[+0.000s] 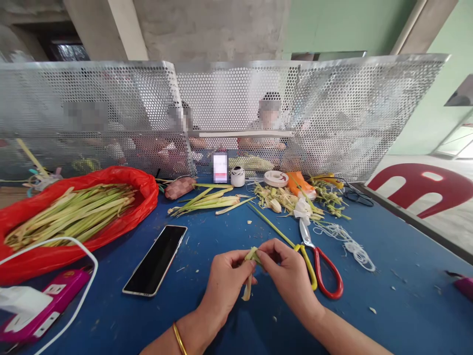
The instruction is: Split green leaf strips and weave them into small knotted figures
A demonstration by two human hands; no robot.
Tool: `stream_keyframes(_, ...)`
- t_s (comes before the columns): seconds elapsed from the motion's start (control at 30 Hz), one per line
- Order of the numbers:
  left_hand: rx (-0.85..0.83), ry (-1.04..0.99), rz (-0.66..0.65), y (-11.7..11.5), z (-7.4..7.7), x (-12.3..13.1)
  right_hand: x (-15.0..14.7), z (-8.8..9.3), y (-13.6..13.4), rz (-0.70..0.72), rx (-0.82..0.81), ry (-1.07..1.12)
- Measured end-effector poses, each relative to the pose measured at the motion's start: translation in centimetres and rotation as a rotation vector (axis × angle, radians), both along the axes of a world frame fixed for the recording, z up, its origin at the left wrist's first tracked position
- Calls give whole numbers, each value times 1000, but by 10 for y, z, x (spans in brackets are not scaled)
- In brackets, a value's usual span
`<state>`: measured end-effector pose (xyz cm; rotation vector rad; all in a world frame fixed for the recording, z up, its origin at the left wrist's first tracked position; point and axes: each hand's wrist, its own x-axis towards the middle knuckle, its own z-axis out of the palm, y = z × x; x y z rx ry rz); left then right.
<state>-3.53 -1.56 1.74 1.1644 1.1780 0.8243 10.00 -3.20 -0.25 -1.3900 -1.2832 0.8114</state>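
My left hand (229, 278) and my right hand (286, 273) meet over the blue table, thumbs and fingertips pinching a pale green plant leaf strip (252, 254) between them. The strip looks bent or folded at the fingertips, and its dry end hangs below my left thumb. Just right of my right hand lie scissors (328, 273) with one red and one yellow handle. A long green stalk (271, 224) runs from the scissors toward the back. Behind my hands is a small bunch of green and pale leaf strips (207, 201).
On the left, a red plastic bag (148, 190) holds many long strips. A phone (155, 261) lies before it, near a purple power strip (61, 301) with white cable. Trimmed scraps (281, 197), white string (356, 249) and tape (276, 178) lie back right. A perforated metal screen (236, 93) stands behind.
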Motion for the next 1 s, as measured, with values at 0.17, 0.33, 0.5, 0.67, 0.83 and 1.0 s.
stream_keyframes(0.17,75,28,1,3,3,-1,3,0,1,101,59,37)
stream_keyframes(0.33,146,100,0,3,3,-3,4,-2,3,85,7,133)
stream_keyframes(0.5,241,227,-70,2,-6,-2,4,-3,1,24,8,127)
stream_keyframes(0.67,306,309,-128,1,-6,-6,12,8,-1,151,137,-208)
stream_keyframes(0.83,435,462,-134,0,2,-10,15,20,-3,268,191,-406)
stream_keyframes(1.0,514,619,-209,-1,1,-8,13,20,-4,229,155,-516)
